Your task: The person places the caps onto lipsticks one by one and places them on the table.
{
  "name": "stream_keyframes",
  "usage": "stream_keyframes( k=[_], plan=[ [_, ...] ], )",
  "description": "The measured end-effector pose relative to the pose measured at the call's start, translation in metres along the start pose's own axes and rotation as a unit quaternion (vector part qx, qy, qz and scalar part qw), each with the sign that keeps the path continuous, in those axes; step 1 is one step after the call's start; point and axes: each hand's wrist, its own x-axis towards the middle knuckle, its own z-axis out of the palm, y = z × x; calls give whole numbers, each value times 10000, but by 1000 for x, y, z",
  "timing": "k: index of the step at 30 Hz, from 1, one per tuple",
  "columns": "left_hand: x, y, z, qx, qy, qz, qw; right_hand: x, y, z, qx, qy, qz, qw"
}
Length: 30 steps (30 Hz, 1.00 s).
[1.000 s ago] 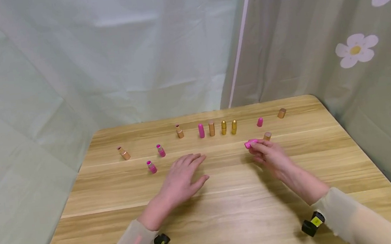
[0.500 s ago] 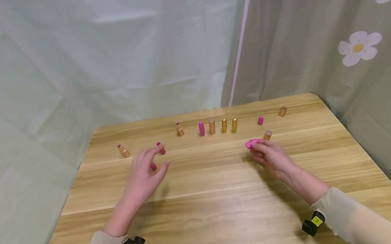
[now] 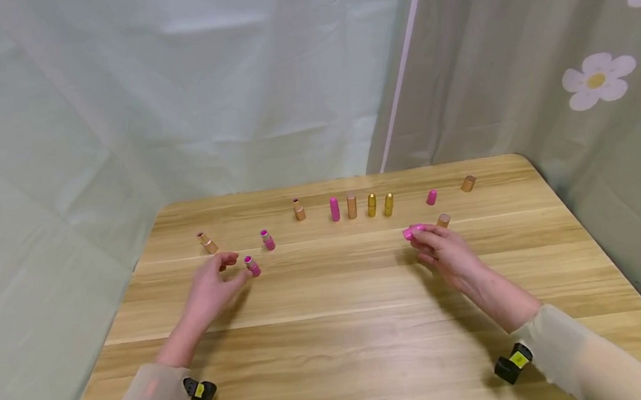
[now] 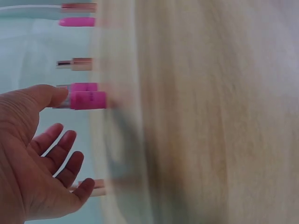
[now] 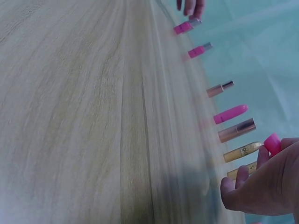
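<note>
My right hand (image 3: 449, 257) pinches a pink lipstick cap (image 3: 409, 234), held tilted above the table; its hollow-looking end also shows in the right wrist view. My left hand (image 3: 208, 291) is beside an uncapped pink lipstick tube (image 3: 253, 267) standing upright. Its thumb reaches the tube's near side, and its other fingers are spread off to the left. In the left wrist view the thumb overlaps the silver neck of the pink tube (image 4: 88, 100); whether it touches cannot be told. A second uncapped pink tube (image 3: 269, 241) stands just behind.
Uncapped rose-gold tubes stand at left (image 3: 208, 244) and back (image 3: 299, 210). A back row holds a pink lipstick (image 3: 334, 209), a rose-gold one (image 3: 352, 206) and two gold ones (image 3: 372, 205). Loose caps, pink (image 3: 432, 197) and rose-gold (image 3: 468, 184), stand at right; another rose-gold cap (image 3: 444, 220) is behind my right hand.
My left hand has moved left across the table to the nearer uncapped pink tube. My right hand stays in place, still pinching the pink cap.
</note>
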Motion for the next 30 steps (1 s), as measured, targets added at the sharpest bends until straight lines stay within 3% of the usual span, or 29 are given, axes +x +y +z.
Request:
stream_keyframes(
  k=[4, 15, 24, 30],
  plan=[
    [7, -6, 9, 191, -140, -142, 9996, 0, -1, 1, -19, 8, -25, 10000],
    [12, -7, 21, 725, 155, 1, 9972, -3, -3, 0, -42, 7, -47, 10000],
    [14, -7, 26, 823, 264, 85, 9962, -3, -3, 1, -57, 43, 13, 10000],
    [12, -4, 24, 655, 235, -69, 9975, -3, -2, 0, -83, 44, -18, 10000]
  ],
)
